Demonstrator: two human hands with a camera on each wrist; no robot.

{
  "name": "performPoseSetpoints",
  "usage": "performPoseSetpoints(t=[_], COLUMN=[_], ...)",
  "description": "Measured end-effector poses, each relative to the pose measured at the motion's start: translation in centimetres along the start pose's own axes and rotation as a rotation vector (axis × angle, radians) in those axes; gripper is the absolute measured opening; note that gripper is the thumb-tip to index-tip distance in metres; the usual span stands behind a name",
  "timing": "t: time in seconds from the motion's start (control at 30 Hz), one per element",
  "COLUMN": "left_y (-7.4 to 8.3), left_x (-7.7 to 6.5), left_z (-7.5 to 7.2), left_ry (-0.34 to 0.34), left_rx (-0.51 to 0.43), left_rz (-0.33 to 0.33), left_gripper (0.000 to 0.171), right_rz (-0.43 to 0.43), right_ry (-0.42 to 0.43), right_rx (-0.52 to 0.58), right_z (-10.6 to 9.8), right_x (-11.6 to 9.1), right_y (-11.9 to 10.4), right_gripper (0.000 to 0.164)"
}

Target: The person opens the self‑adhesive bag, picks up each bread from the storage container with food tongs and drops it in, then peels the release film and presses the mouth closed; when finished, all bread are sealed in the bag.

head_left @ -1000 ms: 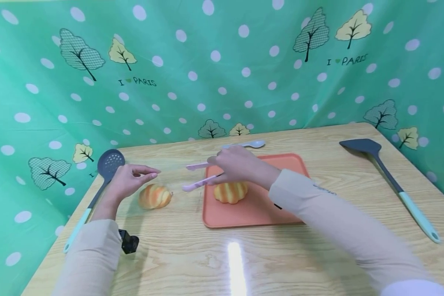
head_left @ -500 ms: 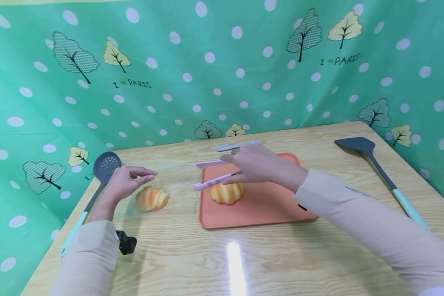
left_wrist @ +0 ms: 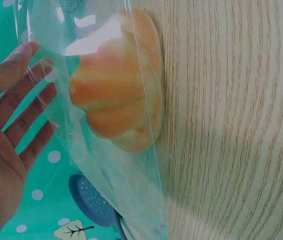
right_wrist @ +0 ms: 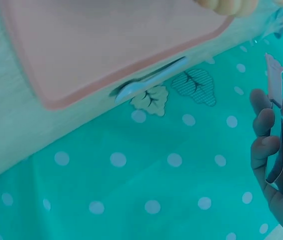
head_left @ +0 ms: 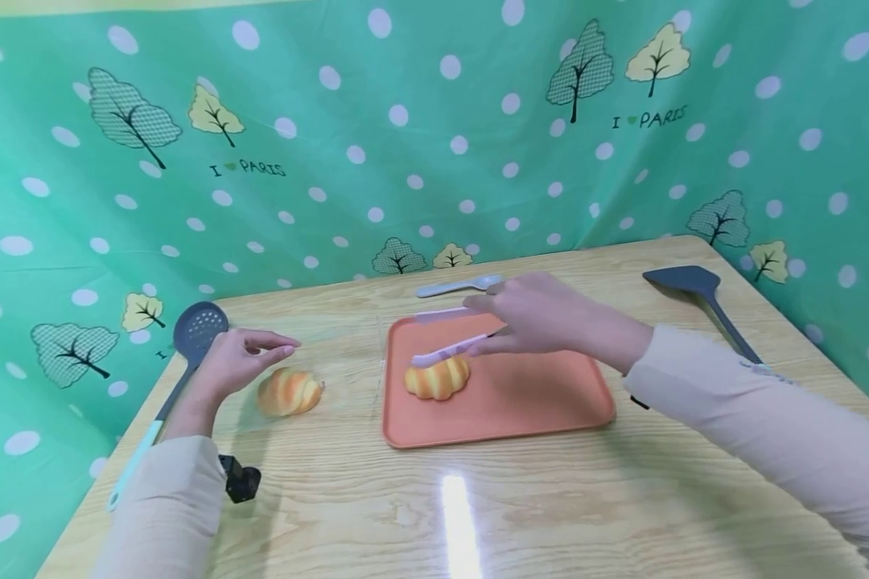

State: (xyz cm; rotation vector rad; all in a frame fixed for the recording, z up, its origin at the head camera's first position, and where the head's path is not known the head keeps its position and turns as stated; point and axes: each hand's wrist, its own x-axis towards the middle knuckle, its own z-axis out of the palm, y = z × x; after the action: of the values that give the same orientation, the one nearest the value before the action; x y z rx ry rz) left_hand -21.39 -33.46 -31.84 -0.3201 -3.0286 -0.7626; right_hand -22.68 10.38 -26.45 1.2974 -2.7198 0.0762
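My left hand pinches the edge of a clear plastic bag between thumb and fingers. Inside the bag, a croissant-shaped bread rests on the table at the left. My right hand holds metal tongs with lilac tips, their arms spread apart with nothing between them. They hover over the left part of an orange-pink tray. A second bread lies on that tray, just below the lower tong tip in the head view. The right wrist view shows fingers curled round the tongs.
A pale blue spoon lies behind the tray. The slotted skimmer lies at the far left, beyond the left hand, and a dark turner at the right. A green patterned cloth hangs behind the wooden table.
My right hand has drawn the tongs rightward, away from the bag and over the tray. The left hand keeps its pinch on the bag. The head view has shifted slightly.
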Motion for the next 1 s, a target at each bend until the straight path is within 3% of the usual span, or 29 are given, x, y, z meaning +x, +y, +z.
performPoseSetpoints(t=[0.37, 0.63, 1.0], left_y=[-0.2, -0.7, 0.0], left_x=[0.1, -0.1, 0.2], left_z=[0.1, 0.1, 0.6], left_ry=[-0.010, -0.007, -0.007], left_rx=[0.001, -0.003, -0.019], left_rz=[-0.022, -0.012, 0.006], left_gripper=[0.036, 0.035, 0.032], right_rz=[0.030, 0.035, 0.072], right_ry=[-0.041, -0.020, 0.007], right_rx=[-0.046, -0.023, 0.013], right_z=[-1.0, -1.0, 2.2], right_x=[-3.0, -6.0, -8.0], right_y=[1.2, 1.9, 2.5], right_gripper=[0.061, 0.059, 0.057])
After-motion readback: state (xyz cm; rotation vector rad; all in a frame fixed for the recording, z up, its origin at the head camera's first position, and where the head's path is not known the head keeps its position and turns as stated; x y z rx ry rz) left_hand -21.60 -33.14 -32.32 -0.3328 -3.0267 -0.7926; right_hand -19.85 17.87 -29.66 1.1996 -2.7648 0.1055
